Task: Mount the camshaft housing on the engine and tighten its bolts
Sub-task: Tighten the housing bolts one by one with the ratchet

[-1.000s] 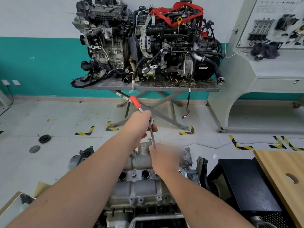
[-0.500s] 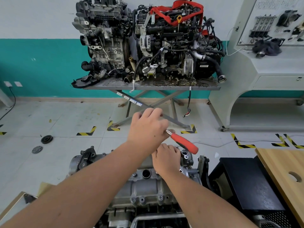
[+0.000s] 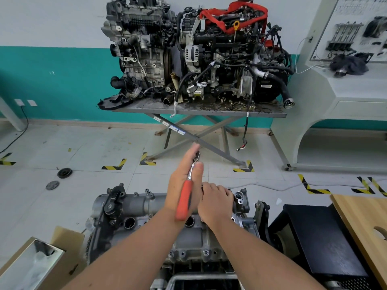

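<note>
Left hand (image 3: pixel 184 185) — red-handled ratchet (image 3: pixel 185 200)

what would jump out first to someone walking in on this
The red-handled ratchet, held in the left hand at centre, above the grey camshaft housing on the engine in the foreground. The right hand rests on the housing beside it. Behind, two bare engines sit on a metal stand against the teal wall.
</note>
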Action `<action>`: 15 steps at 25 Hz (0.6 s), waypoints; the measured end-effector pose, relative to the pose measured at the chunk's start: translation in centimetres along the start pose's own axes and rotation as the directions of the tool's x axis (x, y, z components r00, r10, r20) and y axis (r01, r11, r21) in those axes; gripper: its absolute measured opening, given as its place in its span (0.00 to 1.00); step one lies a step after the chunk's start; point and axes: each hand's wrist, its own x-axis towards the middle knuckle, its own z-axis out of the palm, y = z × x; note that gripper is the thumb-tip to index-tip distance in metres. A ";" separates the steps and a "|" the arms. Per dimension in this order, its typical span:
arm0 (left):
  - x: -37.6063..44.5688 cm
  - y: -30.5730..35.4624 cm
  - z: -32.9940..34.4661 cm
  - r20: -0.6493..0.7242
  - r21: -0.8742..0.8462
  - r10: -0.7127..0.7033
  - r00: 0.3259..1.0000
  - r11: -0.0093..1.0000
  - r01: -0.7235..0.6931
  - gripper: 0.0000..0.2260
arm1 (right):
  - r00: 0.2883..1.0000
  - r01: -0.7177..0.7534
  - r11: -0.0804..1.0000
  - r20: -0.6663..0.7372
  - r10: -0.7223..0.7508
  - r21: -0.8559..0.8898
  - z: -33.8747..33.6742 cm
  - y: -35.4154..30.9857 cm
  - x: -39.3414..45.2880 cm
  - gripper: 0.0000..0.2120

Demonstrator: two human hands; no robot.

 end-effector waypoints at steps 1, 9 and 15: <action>-0.2 0.1 0.1 -0.029 -0.113 -0.072 0.997 0.991 0.068 0.15 | 1.000 -0.001 1.000 -0.012 0.001 0.006 0.1 -0.1 0.0 0.26; 2.8 1.6 -0.4 0.096 -0.563 -0.614 0.783 0.616 0.552 0.18 | 0.998 -0.034 0.999 -0.052 0.036 0.035 1.0 0.0 0.3 0.29; 6.2 3.7 -1.3 0.105 -0.069 -0.709 0.698 0.695 0.716 0.09 | 0.998 -0.029 0.998 -0.061 0.032 0.050 1.0 0.0 0.3 0.29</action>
